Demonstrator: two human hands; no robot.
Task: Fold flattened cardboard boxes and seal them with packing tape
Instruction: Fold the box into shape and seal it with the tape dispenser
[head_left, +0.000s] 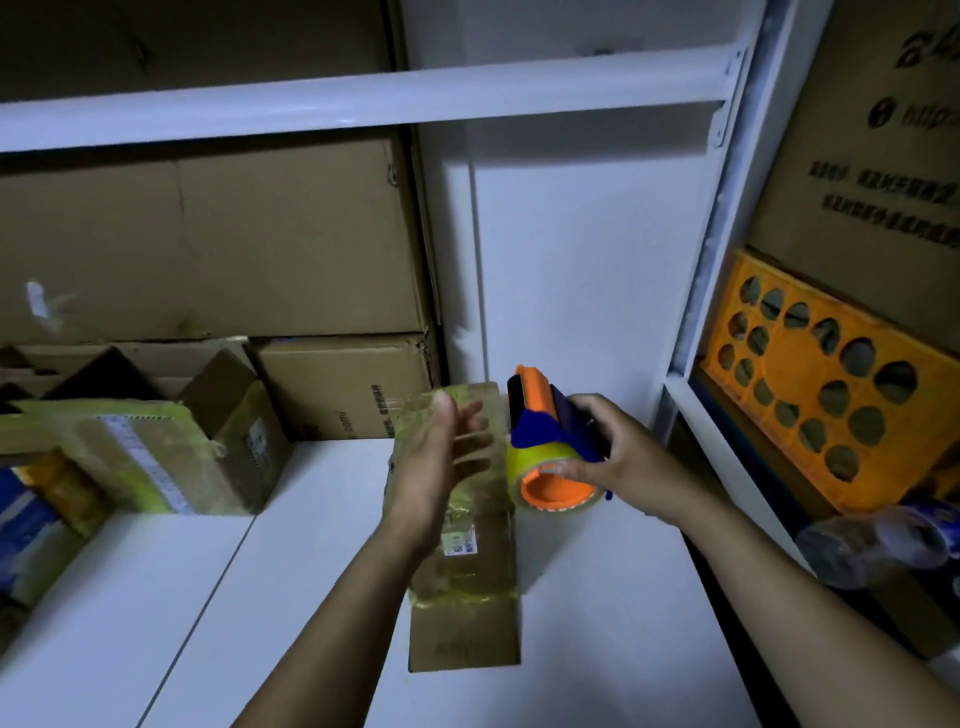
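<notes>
A small cardboard box (470, 597) stands on the white shelf surface (597, 623), its top covered in shiny clear tape. My left hand (441, 457) hovers over the box's far end with straight, spread fingers; whether it touches the tape I cannot tell. My right hand (618, 457) grips an orange and blue tape dispenser (545, 441) loaded with a roll of clear tape, held just right of the box's far end.
A taped-up box (140, 457) and other cardboard boxes (343, 384) stand at the left and back of the shelf. A white metal rack post (711, 260) rises on the right, with an orange perforated crate (831, 379) behind it. A shelf beam (363, 101) crosses overhead.
</notes>
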